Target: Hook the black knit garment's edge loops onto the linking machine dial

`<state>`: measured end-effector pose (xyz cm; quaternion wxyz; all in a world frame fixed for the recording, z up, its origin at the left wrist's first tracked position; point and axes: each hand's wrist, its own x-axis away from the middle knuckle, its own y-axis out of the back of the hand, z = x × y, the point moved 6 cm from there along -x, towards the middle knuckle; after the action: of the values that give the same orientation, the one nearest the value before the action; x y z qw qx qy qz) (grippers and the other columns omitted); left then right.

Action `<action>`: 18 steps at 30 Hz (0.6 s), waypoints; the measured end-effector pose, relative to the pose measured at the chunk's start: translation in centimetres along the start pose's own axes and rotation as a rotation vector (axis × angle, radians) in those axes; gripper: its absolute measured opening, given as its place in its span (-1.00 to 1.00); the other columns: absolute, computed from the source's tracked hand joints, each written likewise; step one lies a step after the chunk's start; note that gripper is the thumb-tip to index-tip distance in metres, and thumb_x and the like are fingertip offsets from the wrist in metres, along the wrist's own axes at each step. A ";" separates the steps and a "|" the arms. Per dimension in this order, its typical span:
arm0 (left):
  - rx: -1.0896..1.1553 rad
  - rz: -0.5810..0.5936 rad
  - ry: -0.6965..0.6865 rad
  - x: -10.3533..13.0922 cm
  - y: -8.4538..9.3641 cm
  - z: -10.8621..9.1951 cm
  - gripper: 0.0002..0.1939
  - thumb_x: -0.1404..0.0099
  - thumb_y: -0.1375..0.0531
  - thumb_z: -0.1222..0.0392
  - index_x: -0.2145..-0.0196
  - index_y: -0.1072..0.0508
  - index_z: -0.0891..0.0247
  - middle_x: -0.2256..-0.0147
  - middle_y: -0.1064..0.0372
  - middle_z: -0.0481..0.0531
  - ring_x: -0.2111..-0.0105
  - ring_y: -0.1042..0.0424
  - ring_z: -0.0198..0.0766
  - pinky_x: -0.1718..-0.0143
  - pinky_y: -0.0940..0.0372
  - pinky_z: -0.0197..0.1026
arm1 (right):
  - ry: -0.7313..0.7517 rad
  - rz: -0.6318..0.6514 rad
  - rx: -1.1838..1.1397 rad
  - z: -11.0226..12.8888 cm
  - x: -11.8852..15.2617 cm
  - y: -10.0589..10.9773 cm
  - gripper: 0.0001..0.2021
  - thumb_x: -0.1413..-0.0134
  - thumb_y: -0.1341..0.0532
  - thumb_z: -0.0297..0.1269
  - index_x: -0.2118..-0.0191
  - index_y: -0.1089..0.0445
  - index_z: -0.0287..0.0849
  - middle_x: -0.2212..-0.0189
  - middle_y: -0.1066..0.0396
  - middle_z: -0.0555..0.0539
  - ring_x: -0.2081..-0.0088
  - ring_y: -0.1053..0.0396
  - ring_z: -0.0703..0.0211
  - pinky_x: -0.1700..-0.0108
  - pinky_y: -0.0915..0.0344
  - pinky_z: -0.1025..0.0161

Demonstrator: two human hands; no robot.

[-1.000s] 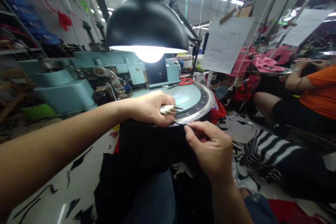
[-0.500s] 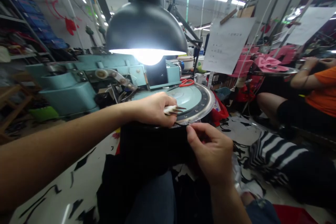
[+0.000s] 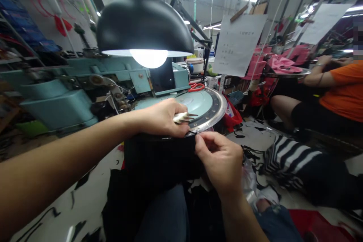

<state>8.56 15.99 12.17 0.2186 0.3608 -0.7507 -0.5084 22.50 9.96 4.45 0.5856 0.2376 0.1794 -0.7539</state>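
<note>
I am pressing my left hand (image 3: 161, 118), closed around a small pale-handled pick tool (image 3: 183, 117), onto black knit fabric (image 3: 159, 155) hanging from the near rim of the round teal linking dial (image 3: 211, 111). My right hand (image 3: 222, 160) is pinching the fabric edge just beside that rim; any slack there could let loops slip off the points.

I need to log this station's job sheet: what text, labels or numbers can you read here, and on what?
Nothing can be read.
Hanging paper sheet: faint lines of print, too small and blurred.
Second hanging sheet: no print can be made out.
Teal machine: no readable brand or label.
Round dial: no numbers show.
</note>
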 end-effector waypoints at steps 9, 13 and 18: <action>0.031 -0.131 -0.009 -0.4 0.2 0.0 -0.68 -0.18 -0.19 -0.04 0.55 -0.37 0.27 0.59 -0.22 -0.12 0.56 -0.20 -0.36 0.53 -0.07 -0.31 | 0.125 -0.142 0.170 1.6 2.6 0.5 -0.90 -0.16 -0.24 -0.33 0.35 -0.48 -0.19 0.46 -0.48 -0.02 0.44 -0.42 0.23 0.36 -0.38 0.34; -0.054 -0.733 -0.150 2.2 3.3 -1.1 -0.62 -0.24 -0.23 -0.08 0.53 -0.40 0.30 0.58 -0.25 -0.11 0.56 -0.18 -0.39 0.52 -0.09 -0.32 | 0.410 0.089 0.440 5.2 5.7 -3.0 -0.64 -0.03 -0.34 -0.31 0.01 -0.42 -0.17 0.10 -0.48 -0.16 0.18 -0.48 0.03 0.19 -0.44 0.19; -0.299 -1.151 -0.331 12.3 3.2 -1.9 -0.82 -0.25 -0.32 0.21 0.47 -0.47 0.32 0.48 -0.42 -0.03 0.48 -0.39 -0.38 0.38 -0.29 -0.32 | 0.377 0.171 0.748 5.3 5.6 -3.8 -0.75 -0.05 -0.25 -0.51 0.13 -0.41 -0.12 0.28 -0.51 -0.03 0.32 -0.50 0.08 0.33 -0.37 0.23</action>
<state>0.95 6.08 15.35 -0.1620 0.5899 -0.3799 -0.6938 16.87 3.52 5.55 0.4764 0.5813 -0.0231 -0.6592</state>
